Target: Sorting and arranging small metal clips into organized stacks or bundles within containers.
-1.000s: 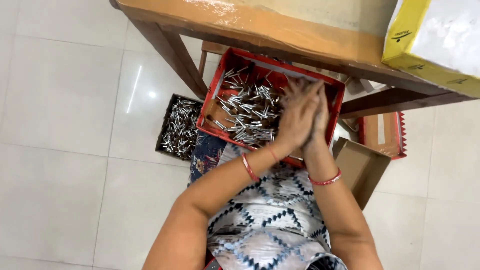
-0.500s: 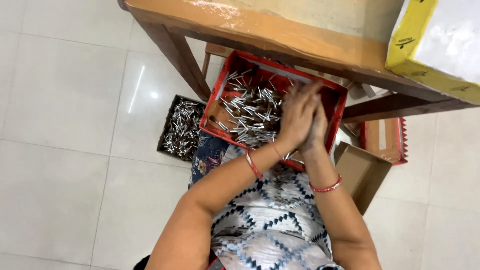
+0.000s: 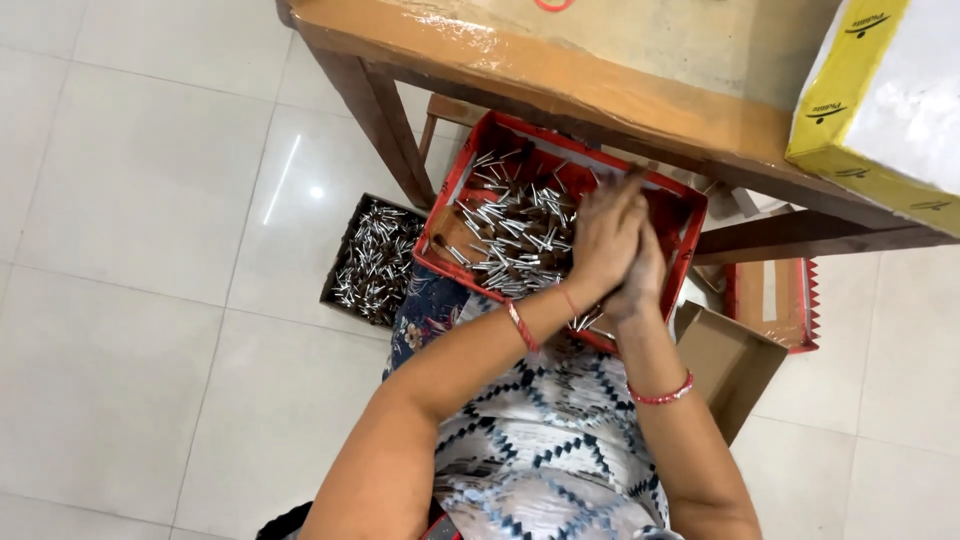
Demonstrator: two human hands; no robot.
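Table [image 3: 560, 60] sits beyond the hands, top wrapped in tape, with a yellow-and-white box [image 3: 885, 95] at its far right corner. The person is seated below it, tiled floor [image 3: 130, 300] all round.

Red tray [image 3: 478, 180] is on the lap, directly under the hands and half tucked under the table edge. It's loaded with small metal pins [image 3: 505, 235], loose, in a heap to the left of the hands.

Left hand [image 3: 603, 235] and right hand [image 3: 640, 275] are pressed palm to palm over the tray's right half, fingers flat and together. Can't tell if anything is caught between the palms.

Left of the hands, on the floor: a dark tray [image 3: 372, 262] with more of the same pins. Right of the hands: an open cardboard box [image 3: 730, 360] and a second red tray [image 3: 772, 300], looks bare.

Risks as I read them:
- Tray rests on the knees only, no firm support. A knee shift would tip it and dump pins on the tile.
- Palms sit near the tray's near rim; anything slipping out could miss it and land in the lap.
- Pins are thin and slick, so they scatter and roll far on this floor.
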